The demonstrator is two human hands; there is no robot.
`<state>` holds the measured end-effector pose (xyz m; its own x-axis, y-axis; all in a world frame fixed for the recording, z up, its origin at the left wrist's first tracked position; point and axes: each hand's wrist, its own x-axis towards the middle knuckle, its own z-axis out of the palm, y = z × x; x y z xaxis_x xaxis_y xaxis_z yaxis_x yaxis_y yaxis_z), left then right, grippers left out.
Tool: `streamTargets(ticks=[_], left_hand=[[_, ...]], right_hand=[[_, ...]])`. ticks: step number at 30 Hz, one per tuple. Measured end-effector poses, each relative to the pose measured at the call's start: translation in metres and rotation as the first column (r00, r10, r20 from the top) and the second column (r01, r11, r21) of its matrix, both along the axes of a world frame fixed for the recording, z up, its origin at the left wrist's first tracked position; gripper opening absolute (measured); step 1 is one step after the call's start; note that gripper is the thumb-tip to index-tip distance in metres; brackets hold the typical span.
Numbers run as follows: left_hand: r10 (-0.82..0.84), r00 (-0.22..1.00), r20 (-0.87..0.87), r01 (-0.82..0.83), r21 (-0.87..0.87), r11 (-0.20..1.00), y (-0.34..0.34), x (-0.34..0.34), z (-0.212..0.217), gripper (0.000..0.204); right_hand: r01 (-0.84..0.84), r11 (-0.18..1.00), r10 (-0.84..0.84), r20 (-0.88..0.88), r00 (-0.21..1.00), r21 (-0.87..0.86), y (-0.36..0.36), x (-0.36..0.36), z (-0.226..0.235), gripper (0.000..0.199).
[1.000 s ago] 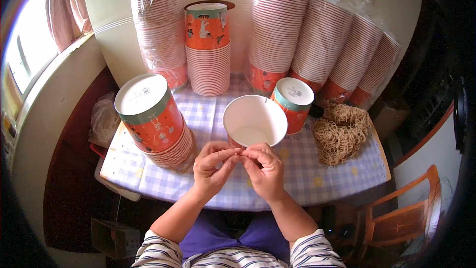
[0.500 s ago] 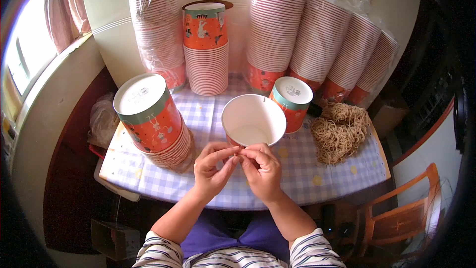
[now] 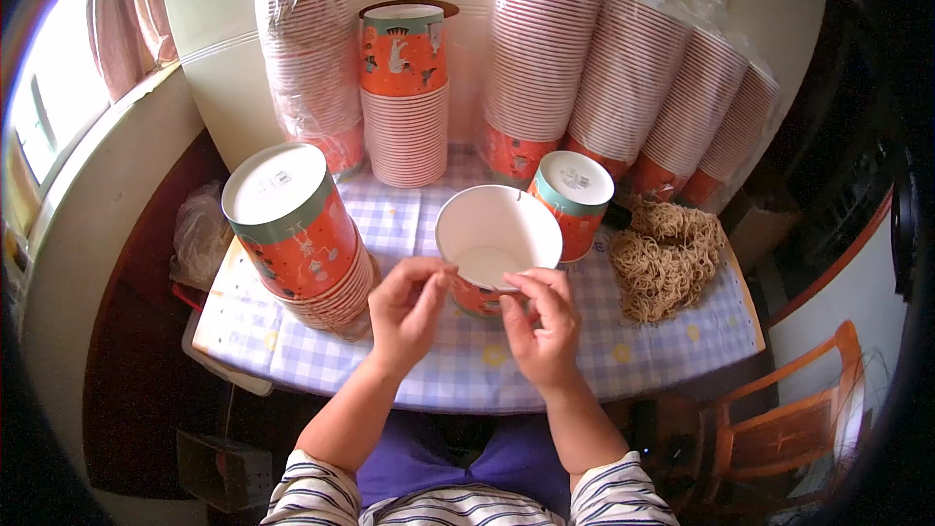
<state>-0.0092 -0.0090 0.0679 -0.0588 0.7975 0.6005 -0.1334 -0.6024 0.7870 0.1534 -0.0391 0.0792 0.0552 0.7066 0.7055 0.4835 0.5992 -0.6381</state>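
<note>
A paper bucket (image 3: 506,224), white inside and orange with green outside, stands upright and open on the table before me. At its near left rim is my left hand (image 3: 407,310), thumb and forefinger pinched together. My right hand (image 3: 545,321) is bent at the near right rim, its thumb and forefinger curled toward each other. Whatever the fingers hold is too thin to make out. A short dark mark (image 3: 519,194) shows on the far rim. To the right lies a heap of tan cord (image 3: 667,268).
Upside-down bucket stacks stand left (image 3: 297,234) and at the back (image 3: 405,97). A smaller inverted bucket stack (image 3: 575,200) sits right of the open one. Plastic-wrapped stacks (image 3: 541,58) line the wall. A checked cloth (image 3: 429,360) covers the table; a wooden chair (image 3: 789,419) is at right.
My hands have moved apart from their meeting point at the bucket's near side, the left going left and the right going right. More of the bucket's front now shows between them.
</note>
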Motion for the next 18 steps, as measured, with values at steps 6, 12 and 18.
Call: streamTargets(ticks=[6,12,18], left_hand=[[-0.282,0.942,0.183,0.314,-0.184,0.931,0.02,0.003,0.021,0.013],[-0.352,0.922,0.161,0.383,-0.242,0.891,0.032,0.007,0.023,0.015],[-0.115,0.993,-0.014,0.114,-0.068,0.991,0.044,0.007,0.001,0.012]], right_hand=[[0.186,0.972,-0.227,0.374,0.899,0.143,0.009,0.015,0.002,0.029],[0.124,0.975,-0.206,0.532,0.821,0.186,0.018,0.015,0.006,0.023],[0.057,0.989,-0.123,0.533,0.837,0.139,0.025,0.019,0.013,0.012]])
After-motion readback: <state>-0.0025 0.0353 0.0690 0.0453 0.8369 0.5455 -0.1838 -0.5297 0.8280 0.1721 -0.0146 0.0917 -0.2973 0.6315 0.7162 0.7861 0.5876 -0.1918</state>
